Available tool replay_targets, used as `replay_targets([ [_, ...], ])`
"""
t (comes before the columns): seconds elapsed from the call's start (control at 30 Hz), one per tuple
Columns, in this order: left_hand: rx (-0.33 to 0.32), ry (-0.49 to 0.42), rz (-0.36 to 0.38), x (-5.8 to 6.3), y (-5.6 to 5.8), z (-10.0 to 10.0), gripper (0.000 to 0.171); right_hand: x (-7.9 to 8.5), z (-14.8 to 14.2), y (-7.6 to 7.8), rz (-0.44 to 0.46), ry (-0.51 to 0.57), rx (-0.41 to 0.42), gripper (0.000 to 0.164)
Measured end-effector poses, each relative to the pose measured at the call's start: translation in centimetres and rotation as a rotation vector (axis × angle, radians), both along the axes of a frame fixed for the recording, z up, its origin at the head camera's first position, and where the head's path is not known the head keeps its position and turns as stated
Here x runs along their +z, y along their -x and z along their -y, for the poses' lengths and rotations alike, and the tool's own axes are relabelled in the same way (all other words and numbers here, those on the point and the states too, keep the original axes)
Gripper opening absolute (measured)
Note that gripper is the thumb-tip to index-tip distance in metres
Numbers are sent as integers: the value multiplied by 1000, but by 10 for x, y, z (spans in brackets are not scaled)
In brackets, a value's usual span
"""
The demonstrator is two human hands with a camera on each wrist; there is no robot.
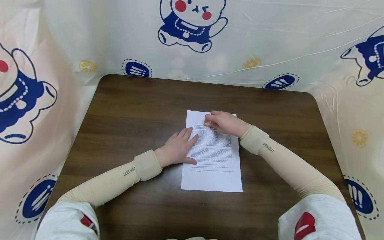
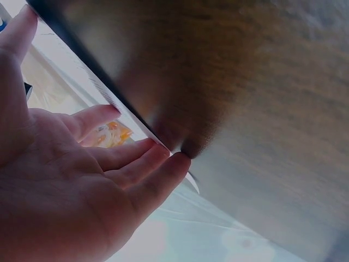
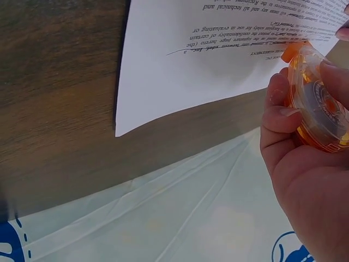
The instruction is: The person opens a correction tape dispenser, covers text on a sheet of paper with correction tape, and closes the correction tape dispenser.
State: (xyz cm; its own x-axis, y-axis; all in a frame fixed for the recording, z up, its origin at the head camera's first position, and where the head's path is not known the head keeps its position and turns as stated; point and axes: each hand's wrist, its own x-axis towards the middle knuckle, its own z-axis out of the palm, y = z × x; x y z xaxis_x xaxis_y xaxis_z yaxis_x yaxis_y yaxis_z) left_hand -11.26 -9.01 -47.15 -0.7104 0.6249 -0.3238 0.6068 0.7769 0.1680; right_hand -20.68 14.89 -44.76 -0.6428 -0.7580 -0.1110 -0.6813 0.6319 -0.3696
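Note:
A printed sheet of paper [image 1: 210, 181] lies on the brown table, its text filling the upper and middle part. My left hand [image 1: 175, 150] rests flat with spread fingers on the sheet's left edge; the left wrist view shows these fingers [image 2: 158, 174] straight, tips at the paper. Near the top of the page, my right hand [image 1: 228, 124] grips a correction tape dispenser [image 3: 316, 117], clear and orange with a round reel inside. Its orange tip [image 3: 293, 52] is at the first lines of print; whether it touches the paper I cannot tell.
The dark wooden table [image 1: 135, 110] has rounded far corners. A pale curtain [image 1: 210, 66] with blue bear figures and orange slices hangs behind it and along both sides. Beige sleeves [image 1: 111, 178] cover both forearms.

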Motion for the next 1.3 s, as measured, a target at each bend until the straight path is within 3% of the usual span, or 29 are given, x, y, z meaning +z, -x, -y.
replay_targets([
  [0.93,-1,6,-1,2,0,1,105,4,-5,2,35,-34,-25,23],
  [1.3,-12,6,-19,1,0,0,105,12,-6,3,39,-102,-19,22],
])
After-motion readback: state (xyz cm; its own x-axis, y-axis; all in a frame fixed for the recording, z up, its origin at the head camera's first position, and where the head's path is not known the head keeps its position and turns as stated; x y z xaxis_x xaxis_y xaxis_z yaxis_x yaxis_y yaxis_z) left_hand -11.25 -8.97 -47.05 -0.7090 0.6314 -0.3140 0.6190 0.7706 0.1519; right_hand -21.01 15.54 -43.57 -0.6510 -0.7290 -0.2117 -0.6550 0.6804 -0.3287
